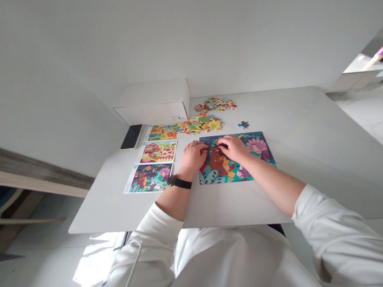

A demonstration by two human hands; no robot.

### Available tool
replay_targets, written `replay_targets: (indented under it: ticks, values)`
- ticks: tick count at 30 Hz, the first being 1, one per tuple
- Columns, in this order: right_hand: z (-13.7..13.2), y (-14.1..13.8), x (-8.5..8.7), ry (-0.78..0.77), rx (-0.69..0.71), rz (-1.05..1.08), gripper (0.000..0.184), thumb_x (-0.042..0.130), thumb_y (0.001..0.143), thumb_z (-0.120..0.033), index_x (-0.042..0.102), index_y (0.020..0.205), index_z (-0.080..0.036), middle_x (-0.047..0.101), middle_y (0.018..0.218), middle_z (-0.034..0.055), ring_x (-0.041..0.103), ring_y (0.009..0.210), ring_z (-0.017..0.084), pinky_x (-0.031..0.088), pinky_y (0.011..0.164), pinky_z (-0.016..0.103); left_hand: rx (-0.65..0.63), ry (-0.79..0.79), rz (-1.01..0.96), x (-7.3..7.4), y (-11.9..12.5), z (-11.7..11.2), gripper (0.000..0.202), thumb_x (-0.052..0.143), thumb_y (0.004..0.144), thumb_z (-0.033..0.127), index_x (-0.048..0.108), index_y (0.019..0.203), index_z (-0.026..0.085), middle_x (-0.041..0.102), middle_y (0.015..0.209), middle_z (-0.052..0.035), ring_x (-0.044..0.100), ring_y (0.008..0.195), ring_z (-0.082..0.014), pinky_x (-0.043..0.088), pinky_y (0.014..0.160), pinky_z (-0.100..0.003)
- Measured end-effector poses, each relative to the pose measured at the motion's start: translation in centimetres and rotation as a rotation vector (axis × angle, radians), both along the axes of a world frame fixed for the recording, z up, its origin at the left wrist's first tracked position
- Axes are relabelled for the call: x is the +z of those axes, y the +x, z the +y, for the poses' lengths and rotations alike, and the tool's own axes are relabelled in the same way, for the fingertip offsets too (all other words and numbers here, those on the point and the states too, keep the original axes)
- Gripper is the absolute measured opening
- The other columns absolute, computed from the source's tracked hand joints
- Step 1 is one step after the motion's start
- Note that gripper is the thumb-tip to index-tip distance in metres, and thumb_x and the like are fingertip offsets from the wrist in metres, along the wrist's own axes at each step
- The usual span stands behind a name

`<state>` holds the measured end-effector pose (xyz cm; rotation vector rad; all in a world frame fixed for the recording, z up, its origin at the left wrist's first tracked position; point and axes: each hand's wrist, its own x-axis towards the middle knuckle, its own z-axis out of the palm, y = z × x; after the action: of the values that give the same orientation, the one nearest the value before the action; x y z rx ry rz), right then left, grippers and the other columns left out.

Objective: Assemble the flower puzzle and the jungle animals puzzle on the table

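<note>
A colourful jigsaw puzzle (248,155) lies assembled on the white table (301,168) in front of me. My left hand (194,154), with a black watch on its wrist, rests on the puzzle's left part with the fingers curled. My right hand (233,148) sits beside it on the puzzle's middle, fingers bent and pressed down. The fingertips of both hands meet near the puzzle's upper middle. Whether a piece is under them is hidden.
Three picture cards (157,159) lie in a column left of the puzzle. Loose puzzle pieces (206,121) are heaped behind it, and a single blue piece (244,124) lies apart. A white box (154,102) and a black phone (131,136) stand at the far left.
</note>
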<state>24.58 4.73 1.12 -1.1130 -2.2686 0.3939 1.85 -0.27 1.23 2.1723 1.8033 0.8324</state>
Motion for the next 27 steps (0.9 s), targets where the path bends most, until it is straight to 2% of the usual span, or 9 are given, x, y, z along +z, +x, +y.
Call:
replay_targets:
  ticks: [11, 23, 27]
  values:
    - [-1.1, 0.7, 0.2, 0.096, 0.071, -0.164, 0.022, 0.069, 0.101, -0.025, 0.087, 0.113, -0.025, 0.080, 0.123, 0.0086, 0.069, 0.114, 0.030, 0.051, 0.107, 0.046, 0.006, 0.001, 0.046, 0.3, 0.2, -0.3, 0.025, 0.066, 0.094, 0.019, 0.085, 0.109, 0.026, 0.077, 0.127, -0.0096, 0.070, 0.122, -0.0306, 0.052, 0.116, -0.050]
    - [-0.9, 0.6, 0.2, 0.088, 0.119, -0.209, 0.024, 0.068, 0.101, -0.023, 0.086, 0.117, -0.024, 0.082, 0.128, 0.0079, 0.069, 0.115, 0.032, 0.051, 0.105, 0.048, -0.006, 0.011, 0.089, 0.6, 0.3, -0.6, 0.025, 0.067, 0.094, 0.020, 0.086, 0.108, 0.028, 0.077, 0.131, -0.0099, 0.070, 0.122, -0.0316, 0.052, 0.117, -0.051]
    - [-1.0, 0.7, 0.4, 0.100, 0.141, -0.248, 0.024, 0.069, 0.099, -0.020, 0.087, 0.114, -0.025, 0.082, 0.128, 0.0073, 0.069, 0.112, 0.032, 0.051, 0.103, 0.048, -0.077, 0.031, 0.073, 0.8, 0.4, -0.4, 0.027, 0.066, 0.094, 0.019, 0.086, 0.111, 0.027, 0.077, 0.134, -0.0092, 0.070, 0.126, -0.0303, 0.052, 0.119, -0.050]
